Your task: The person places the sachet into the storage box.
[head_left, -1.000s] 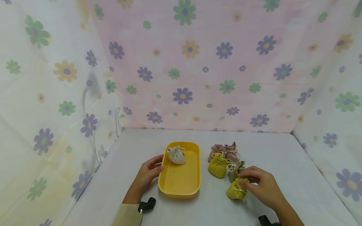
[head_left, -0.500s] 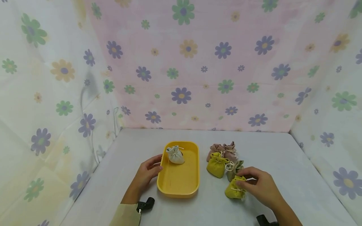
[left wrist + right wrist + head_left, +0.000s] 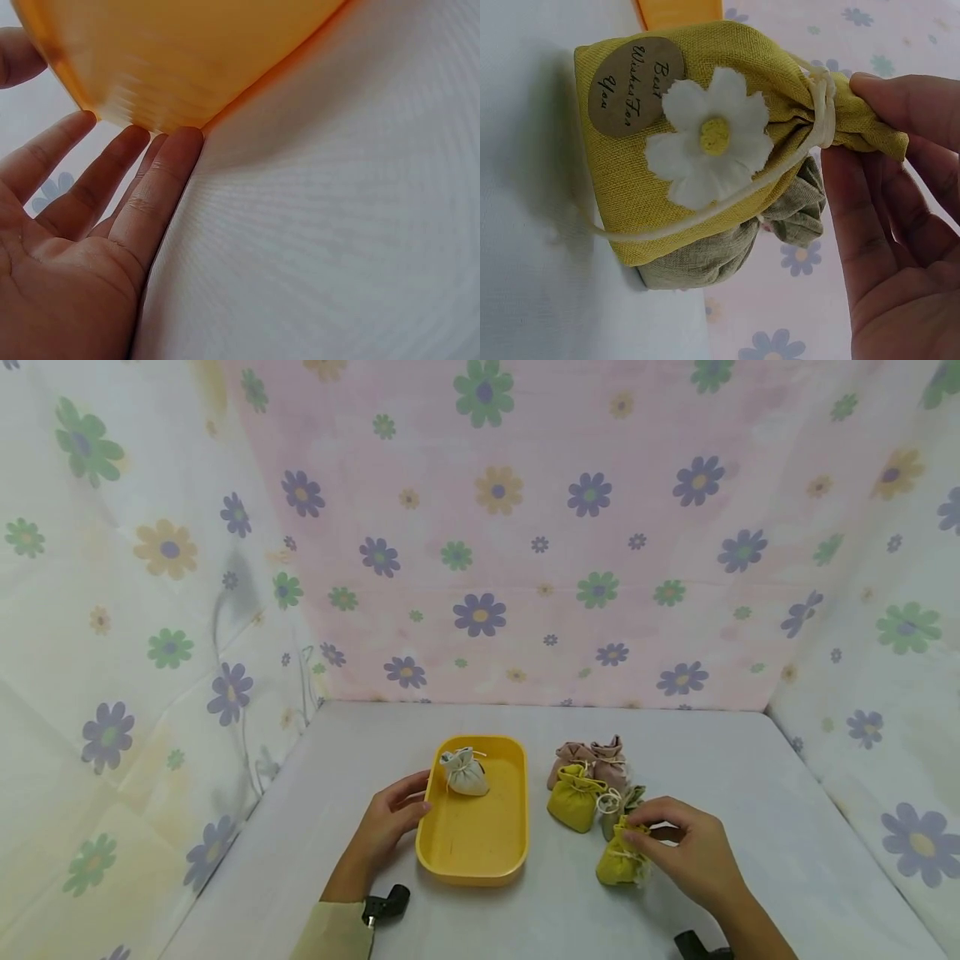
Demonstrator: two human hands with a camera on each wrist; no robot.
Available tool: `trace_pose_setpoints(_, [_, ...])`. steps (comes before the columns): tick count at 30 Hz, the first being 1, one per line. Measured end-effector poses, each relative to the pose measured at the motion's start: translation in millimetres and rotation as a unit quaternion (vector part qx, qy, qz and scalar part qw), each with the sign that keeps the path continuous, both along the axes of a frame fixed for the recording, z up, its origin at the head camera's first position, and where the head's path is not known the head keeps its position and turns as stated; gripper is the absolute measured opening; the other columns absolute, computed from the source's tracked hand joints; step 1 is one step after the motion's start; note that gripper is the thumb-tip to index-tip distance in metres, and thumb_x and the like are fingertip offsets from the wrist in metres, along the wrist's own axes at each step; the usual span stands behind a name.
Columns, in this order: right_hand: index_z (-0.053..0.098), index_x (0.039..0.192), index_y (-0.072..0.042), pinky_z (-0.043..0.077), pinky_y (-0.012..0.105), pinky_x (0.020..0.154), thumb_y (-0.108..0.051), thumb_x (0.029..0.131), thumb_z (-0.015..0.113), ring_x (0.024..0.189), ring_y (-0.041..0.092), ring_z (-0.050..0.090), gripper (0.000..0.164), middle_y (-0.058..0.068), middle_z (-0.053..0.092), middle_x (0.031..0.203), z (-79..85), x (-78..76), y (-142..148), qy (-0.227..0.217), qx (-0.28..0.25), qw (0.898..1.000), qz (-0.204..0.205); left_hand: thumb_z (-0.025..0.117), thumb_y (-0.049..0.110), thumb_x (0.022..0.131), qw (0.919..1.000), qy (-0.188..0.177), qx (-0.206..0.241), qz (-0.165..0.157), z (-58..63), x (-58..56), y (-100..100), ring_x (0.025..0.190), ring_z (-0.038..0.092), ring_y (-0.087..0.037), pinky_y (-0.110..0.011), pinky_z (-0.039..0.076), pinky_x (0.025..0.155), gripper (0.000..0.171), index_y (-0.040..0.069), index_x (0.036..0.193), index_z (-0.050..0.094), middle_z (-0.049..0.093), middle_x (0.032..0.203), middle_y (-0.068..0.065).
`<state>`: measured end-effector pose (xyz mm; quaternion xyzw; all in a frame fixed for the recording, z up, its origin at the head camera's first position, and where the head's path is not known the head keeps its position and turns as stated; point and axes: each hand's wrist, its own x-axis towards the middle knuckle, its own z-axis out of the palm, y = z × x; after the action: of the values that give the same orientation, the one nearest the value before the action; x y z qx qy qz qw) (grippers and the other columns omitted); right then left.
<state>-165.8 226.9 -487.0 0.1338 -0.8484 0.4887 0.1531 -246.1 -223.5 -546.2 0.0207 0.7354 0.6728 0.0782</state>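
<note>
My right hand [image 3: 693,847] pinches the gathered neck of a yellow-green drawstring pouch [image 3: 620,860] between thumb and fingers. In the right wrist view that pouch [image 3: 690,142] bears a white cloth flower, a round brown label and a cream cord. Behind it is a grey-green pouch [image 3: 705,259]. My left hand [image 3: 388,821] touches the left side of the yellow tray [image 3: 472,868]; the left wrist view has straight fingertips [image 3: 180,146] against the tray's wall [image 3: 187,60]. A white pouch [image 3: 467,772] lies in the tray's far left part.
Another yellow-green pouch [image 3: 576,799] stands beyond the held one, with two pinkish-brown pouches [image 3: 611,762] behind it. A white cloth covers the table [image 3: 360,735]. Flower-patterned curtains [image 3: 540,635] enclose the back and sides.
The right hand has drawn the pouch's neck slightly upward, so the pouch stands taller and straighter. The left hand and tray keep their places; the head view has shifted slightly.
</note>
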Motion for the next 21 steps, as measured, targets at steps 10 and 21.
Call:
trace_pose_setpoints(10, [0.077,0.094,-0.023,0.064,0.027,0.068,-0.009,0.081,0.088,0.086,0.009,0.072,0.022,-0.005,0.074,0.098,6.3,0.3,-6.1,0.031,-0.02,0.999,0.022,0.076,0.019,0.092,1.0,0.005,-0.001,0.0,0.3,0.5,0.8,0.136,0.057,-0.026,-0.037,0.058,0.101,0.053,0.028,0.142,0.061,0.057,0.15,0.001])
trace_pose_setpoints(21, [0.077,0.095,-0.022,0.064,0.026,0.068,-0.009,0.081,0.088,0.088,0.008,0.071,0.021,-0.007,0.074,0.098,21.7,-5.8,-16.6,0.058,-0.018,0.997,0.047,0.076,0.019,0.092,1.0,0.004,0.006,-0.002,-1.0,-1.1,-1.0,0.135,0.057,-0.027,-0.034,0.059,0.099,0.054,0.025,0.143,0.06,0.057,0.15,-0.001])
